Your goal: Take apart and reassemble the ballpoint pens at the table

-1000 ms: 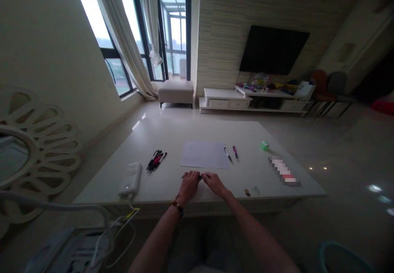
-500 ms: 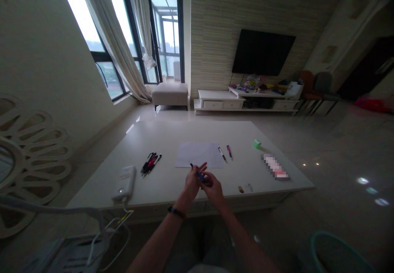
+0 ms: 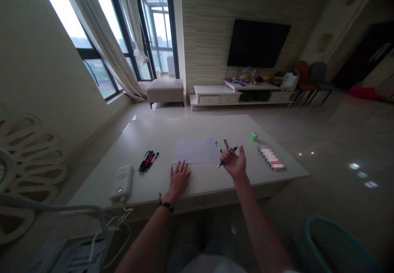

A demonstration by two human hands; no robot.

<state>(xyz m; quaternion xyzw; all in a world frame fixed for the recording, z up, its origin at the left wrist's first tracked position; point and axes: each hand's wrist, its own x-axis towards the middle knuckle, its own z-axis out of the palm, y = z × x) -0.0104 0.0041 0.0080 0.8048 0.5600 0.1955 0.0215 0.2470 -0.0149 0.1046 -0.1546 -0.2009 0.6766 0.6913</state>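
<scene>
My right hand [image 3: 234, 163] grips a dark pen [image 3: 227, 157] above the white table [image 3: 197, 129], just right of a white sheet of paper [image 3: 196, 150]. Two more pens [image 3: 222, 145] lie side by side right behind that hand. My left hand [image 3: 179, 178] rests flat on the table with fingers spread, near the front edge below the paper. It holds nothing. A bunch of black and red pens [image 3: 147, 161] lies to the left of the paper.
A white power bank [image 3: 122, 181] with a cable sits at the table's front left. A small green object [image 3: 253, 136] and a blurred flat item [image 3: 271, 158] lie at the right. A teal bin [image 3: 338, 248] stands on the floor at lower right.
Both hands were together on the pen near the front edge. They parted: the right hand carried the pen right toward the two pens, the left hand dropped flat onto the table.
</scene>
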